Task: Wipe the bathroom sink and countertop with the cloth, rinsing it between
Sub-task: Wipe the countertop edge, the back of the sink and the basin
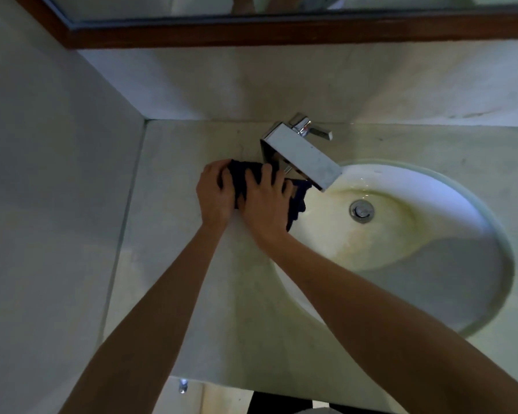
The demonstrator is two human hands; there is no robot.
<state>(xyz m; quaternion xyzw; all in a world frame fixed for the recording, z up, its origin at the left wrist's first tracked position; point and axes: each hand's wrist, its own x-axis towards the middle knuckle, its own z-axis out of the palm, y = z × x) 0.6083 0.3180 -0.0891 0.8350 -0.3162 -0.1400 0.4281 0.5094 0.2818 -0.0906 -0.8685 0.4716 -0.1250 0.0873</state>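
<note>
Fingers (253, 177) of the right hand (262, 204) curl down over a dark cloth (243, 177), and the left hand (214, 192) grips the same cloth from its other side, fingers wrapped around the bunched fabric. Both hands hold it together, side by side and touching. The cloth is wadded up at the left rim of the sink (431, 255), just beside the base of the tap (302, 153). Its long axis runs from the left hand toward the bowl, and a loose end (296, 204) hangs down to the right of the right hand, over the inner edge of the sink. The tap's flat spout points out over the bowl toward the drain (362, 210). Yellowish staining rings the drain. Pale countertop (174, 234) surrounds the sink, meeting a wall (42, 174) on the left and a wood-framed mirror (281, 28) above.
</note>
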